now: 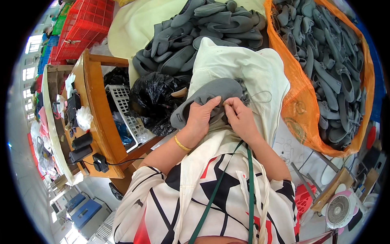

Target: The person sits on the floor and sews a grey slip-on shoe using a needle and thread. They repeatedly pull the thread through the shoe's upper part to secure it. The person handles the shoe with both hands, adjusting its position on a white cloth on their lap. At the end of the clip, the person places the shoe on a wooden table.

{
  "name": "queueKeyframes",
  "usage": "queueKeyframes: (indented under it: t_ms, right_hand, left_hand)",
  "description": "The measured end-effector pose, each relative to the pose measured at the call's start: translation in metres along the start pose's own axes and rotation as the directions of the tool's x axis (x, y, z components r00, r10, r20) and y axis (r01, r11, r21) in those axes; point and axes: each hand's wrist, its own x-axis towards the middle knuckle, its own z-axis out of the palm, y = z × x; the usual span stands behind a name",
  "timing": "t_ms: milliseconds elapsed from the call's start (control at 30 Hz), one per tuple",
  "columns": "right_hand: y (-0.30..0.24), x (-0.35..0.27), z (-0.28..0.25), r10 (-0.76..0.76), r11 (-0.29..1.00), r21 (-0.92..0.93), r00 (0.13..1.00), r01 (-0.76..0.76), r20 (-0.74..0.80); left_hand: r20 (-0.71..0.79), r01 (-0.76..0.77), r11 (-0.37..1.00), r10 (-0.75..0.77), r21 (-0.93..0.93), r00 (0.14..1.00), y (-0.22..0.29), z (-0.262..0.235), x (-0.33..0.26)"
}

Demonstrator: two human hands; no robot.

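A grey fabric shoe upper lies on a cream cloth spread over my lap. My left hand, with a gold bangle at the wrist, grips the near edge of the upper. My right hand pinches the same edge just beside it, fingers closed on the fabric. A thin dark thread loops out from the upper to the right of my right hand. Whether a needle is held I cannot tell.
A pile of grey shoe uppers sits ahead on a pale cloth. An orange mesh sack full of more grey uppers stands at right. A black plastic bag, a wooden table and red crates are left. A small fan sits lower right.
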Motion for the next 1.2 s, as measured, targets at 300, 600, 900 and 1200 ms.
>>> queueKeyframes:
  t_ms: [300,600,900,1200]
  right_hand:
    - [0.005,-0.001,0.009,-0.196,0.969,-0.166,0.977,0.181,-0.083]
    - [-0.038,0.026,-0.007,0.196,0.977,0.069,0.974,-0.204,0.112]
    - [-0.016,0.031,-0.008,-0.549,0.742,-0.442,0.835,0.504,0.031]
    - [-0.034,0.01,-0.057,0.079,0.886,0.441,0.984,-0.143,0.159]
  left_hand:
    - [0.008,0.0,1.0,-0.001,0.025,1.0,0.004,0.003,0.002]
    - [0.12,-0.12,0.989,0.109,0.091,0.987,-0.018,-0.013,0.005]
    - [0.184,-0.156,0.966,0.118,0.204,0.976,-0.022,-0.014,-0.002]
    - [0.508,-0.484,0.497,0.098,0.72,0.856,0.035,0.003,0.022]
